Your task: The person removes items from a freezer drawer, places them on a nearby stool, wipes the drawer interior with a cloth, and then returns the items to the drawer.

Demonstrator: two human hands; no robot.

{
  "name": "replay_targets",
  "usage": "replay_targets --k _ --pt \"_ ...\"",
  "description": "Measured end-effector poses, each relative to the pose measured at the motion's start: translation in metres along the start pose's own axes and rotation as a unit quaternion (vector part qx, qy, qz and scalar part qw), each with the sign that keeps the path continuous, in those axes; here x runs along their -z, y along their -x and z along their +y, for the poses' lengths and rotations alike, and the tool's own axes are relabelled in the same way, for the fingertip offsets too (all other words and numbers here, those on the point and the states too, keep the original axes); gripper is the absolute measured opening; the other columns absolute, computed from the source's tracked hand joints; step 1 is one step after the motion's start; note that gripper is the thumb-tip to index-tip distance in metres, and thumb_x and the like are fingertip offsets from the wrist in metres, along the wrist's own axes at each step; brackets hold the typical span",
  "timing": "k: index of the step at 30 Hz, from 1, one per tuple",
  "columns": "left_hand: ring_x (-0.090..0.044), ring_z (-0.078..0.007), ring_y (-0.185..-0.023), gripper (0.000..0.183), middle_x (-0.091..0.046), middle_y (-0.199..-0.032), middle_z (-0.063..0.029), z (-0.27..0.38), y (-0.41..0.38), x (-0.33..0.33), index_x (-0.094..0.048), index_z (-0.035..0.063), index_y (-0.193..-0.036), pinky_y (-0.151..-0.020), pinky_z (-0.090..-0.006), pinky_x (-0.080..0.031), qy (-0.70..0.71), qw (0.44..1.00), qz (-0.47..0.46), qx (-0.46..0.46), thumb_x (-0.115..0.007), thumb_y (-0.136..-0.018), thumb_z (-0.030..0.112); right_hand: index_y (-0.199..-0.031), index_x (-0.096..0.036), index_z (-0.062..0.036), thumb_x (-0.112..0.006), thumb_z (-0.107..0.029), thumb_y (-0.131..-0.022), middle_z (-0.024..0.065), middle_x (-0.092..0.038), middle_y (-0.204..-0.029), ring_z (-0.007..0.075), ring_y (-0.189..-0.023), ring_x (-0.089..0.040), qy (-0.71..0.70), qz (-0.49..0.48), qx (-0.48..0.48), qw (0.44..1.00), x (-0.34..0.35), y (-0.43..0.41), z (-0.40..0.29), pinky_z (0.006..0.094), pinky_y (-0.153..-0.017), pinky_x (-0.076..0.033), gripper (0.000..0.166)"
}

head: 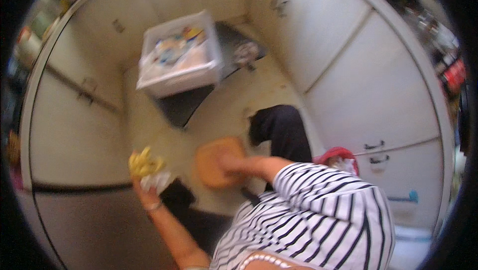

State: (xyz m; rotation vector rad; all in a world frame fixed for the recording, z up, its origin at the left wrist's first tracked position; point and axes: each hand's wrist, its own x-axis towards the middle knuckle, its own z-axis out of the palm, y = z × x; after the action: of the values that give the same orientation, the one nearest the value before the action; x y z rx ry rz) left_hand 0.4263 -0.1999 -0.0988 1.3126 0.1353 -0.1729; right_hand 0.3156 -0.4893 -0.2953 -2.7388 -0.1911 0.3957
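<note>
My left hand [148, 197] is out to the left, closed around a crumpled white wrap [157, 181]. A lumpy yellow bundle [143, 163] sits just above the fingers in the same hold; blur hides what it is made of. My right hand [228, 163] reaches down over an orange, rounded-square piece [207, 173], which looks like a small stool's top. The fingers overlap its surface, and motion blur hides whether they grip it.
A white plastic bin [177, 79] of mixed items stands on a dark mat [186, 107]. Light cabinets [373, 83] wall in the floor on several sides. A red-rimmed container [338, 154] is beside my right leg [289, 132]. Cluttered counters [429, 27] run along the rim.
</note>
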Motion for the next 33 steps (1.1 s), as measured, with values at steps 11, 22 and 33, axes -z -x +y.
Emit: replay_targets --k 11,22,33 --pt "-0.059 -0.0165 -0.075 0.044 -0.058 -0.084 -0.0065 0.084 -0.001 -0.029 -0.042 0.0036 -0.116 -0.063 -0.0322 -0.052 0.200 0.962 -0.124 0.136 -0.035 -0.090 0.038 -0.087 -0.059 -0.0043 -0.058 -0.021 -0.075 0.0127 -0.058 -0.084 0.0266 -0.078 -0.056 -0.337 0.200 0.052 0.918 0.234 -0.035 -0.071 0.0320 -0.069 -0.045 0.021" --pt "-0.058 -0.0156 -0.071 0.024 -0.058 -0.083 -0.0060 0.082 -0.100 -0.069 -0.054 0.0056 -0.094 -0.061 -0.0296 -0.050 0.120 0.961 -0.227 0.102 -0.050 -0.083 0.026 -0.105 -0.049 0.0034 -0.068 -0.045 -0.066 0.0152 -0.057 -0.097 0.0214 -0.087 -0.055 -0.450 0.427 -0.199 0.759 0.311 -0.073 0.017 0.0303 -0.075 -0.043 0.065" --pt "-0.059 -0.0227 -0.077 0.026 -0.060 -0.087 -0.0089 0.000 -0.209 -0.169 -0.054 0.0070 -0.095 -0.070 -0.0389 -0.050 0.242 0.887 -0.292 0.265 -0.043 -0.086 0.029 -0.106 -0.042 0.0107 -0.075 -0.026 -0.060 0.0154 -0.055 -0.094 0.0214 -0.079 -0.054 -0.642 0.253 -0.159 0.706 0.326 -0.097 0.030 0.0324 -0.069 -0.044 0.068"
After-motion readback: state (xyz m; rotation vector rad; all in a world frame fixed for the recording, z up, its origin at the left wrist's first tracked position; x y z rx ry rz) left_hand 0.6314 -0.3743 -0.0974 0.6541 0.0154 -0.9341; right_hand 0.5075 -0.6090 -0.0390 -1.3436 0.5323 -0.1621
